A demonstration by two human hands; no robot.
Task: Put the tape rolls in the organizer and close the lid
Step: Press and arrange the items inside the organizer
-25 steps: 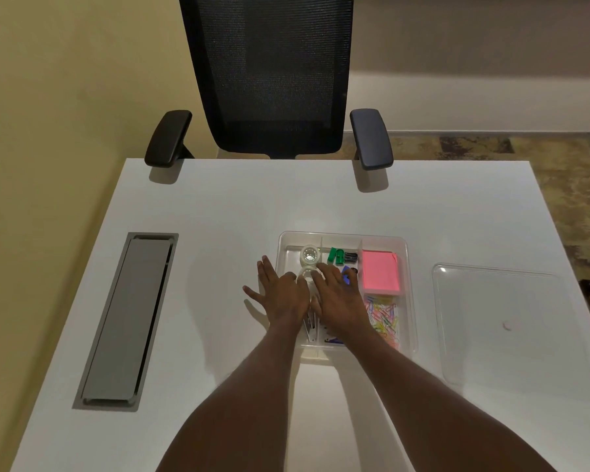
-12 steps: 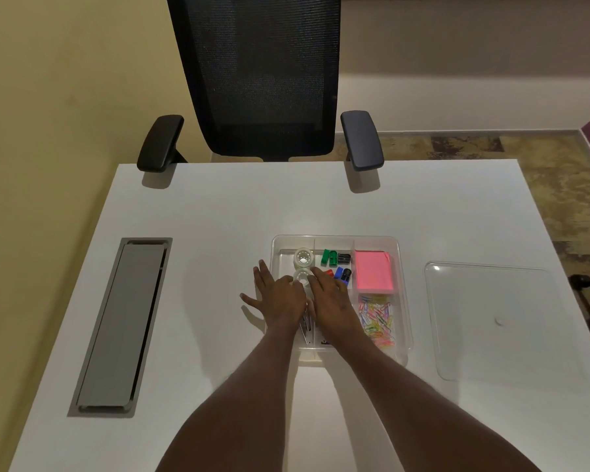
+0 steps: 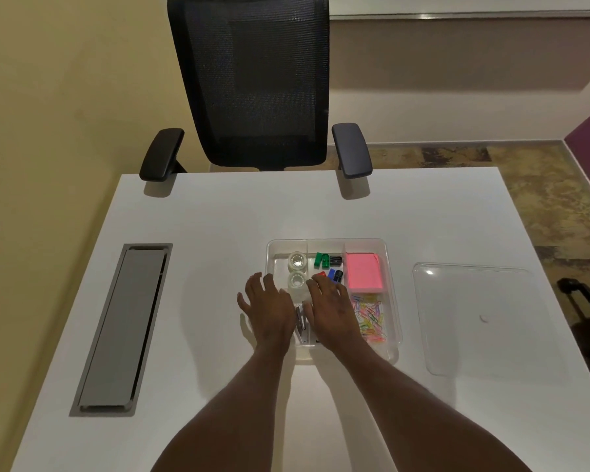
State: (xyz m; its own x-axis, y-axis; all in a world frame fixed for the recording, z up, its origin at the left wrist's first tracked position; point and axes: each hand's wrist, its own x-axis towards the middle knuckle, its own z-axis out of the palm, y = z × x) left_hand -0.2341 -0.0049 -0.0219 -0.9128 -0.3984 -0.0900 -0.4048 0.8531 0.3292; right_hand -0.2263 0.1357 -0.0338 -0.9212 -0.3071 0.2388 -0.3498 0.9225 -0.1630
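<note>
A: We note two clear tape rolls in the organizer's far-left compartment, the far roll behind the near roll, just beside each other. Whether they touch, we cannot tell.

B: Hands?

A: Our left hand lies palm down over the organizer's left wall, fingers spread, gripping nothing. Our right hand lies flat over the middle compartments, fingers loosely together, empty as far as we can see. Neither touches a roll.

B: So the lid is what remains, we judge. It lies flat on the table, well to the right of the organizer, apart from it.

A: Handling guess: thin clear plastic, light, a little flexible, smooth and likely slippery. We would take it by two opposite edges and set it down level over the rim.

B: The rolls look small, light and rigid; a pinch across the outer ring would do if one needs seating.
</note>
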